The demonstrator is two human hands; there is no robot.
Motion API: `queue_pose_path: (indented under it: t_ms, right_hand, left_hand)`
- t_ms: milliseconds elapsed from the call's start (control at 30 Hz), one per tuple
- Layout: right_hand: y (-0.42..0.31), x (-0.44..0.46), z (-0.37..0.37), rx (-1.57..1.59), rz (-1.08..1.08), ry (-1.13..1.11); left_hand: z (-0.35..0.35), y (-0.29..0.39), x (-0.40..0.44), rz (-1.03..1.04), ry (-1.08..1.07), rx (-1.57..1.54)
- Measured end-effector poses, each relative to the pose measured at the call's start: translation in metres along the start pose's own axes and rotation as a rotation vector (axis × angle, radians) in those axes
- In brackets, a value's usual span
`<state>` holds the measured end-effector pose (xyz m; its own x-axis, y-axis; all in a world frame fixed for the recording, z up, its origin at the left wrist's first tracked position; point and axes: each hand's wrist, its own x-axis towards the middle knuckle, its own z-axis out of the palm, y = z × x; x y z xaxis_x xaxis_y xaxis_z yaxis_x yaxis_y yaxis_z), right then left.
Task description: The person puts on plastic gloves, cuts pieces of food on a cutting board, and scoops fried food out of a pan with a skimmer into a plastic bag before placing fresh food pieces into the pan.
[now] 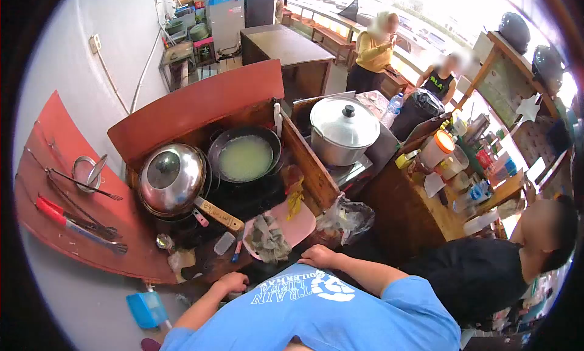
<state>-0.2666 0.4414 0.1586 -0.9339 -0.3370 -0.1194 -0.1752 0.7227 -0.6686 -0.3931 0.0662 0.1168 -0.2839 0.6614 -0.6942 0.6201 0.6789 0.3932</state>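
Left hand at seven o'clock, right hand near six by the cloth — can't tell if fingers grip anything — pan of liquid at ten.

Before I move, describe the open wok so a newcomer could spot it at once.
Find the long red panel slanting up behind the cooking area. In front of its right half sits a round black wok holding pale yellow-green liquid. Its contents show, unlike what lies under the domed steel lid left of it or in the lidded metal pot on its right.
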Motion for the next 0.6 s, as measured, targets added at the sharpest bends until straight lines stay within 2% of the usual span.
queue_pose_path:
  t_ms: [133, 200, 267, 333, 367, 467, 600]
  right_hand:
    - [-0.009, -0.003, -0.005, -0.025, -0.001, 0.021]
    - [-0.007, -0.007, -0.005, 0.057, 0.064, 0.027]
    - [0.007, -0.012, -0.001, 0.01, 0.125, 0.124]
    - [0.024, -0.021, 0.003, 0.071, 0.233, 0.206]
    - [0.029, -0.025, 0.004, 0.129, 0.305, 0.224]
    - [0.039, -0.031, 0.008, 0.129, 0.366, 0.268]
    - [0.041, -0.037, 0.0, 0.096, 0.489, 0.215]
  left_hand:
    - [-0.001, 0.022, 0.016, 0.047, 0.106, -0.186]
    - [0.011, 0.024, 0.027, 0.041, 0.123, -0.278]
    - [0.021, 0.028, 0.033, -0.004, 0.118, -0.373]
    - [0.037, 0.021, 0.043, 0.112, 0.152, -0.267]
    - [0.037, 0.026, 0.035, 0.126, 0.196, -0.322]
    - [0.061, 0.011, 0.041, 0.074, 0.254, -0.393]
    - [0.045, 0.014, 0.018, -0.097, 0.186, -0.314]
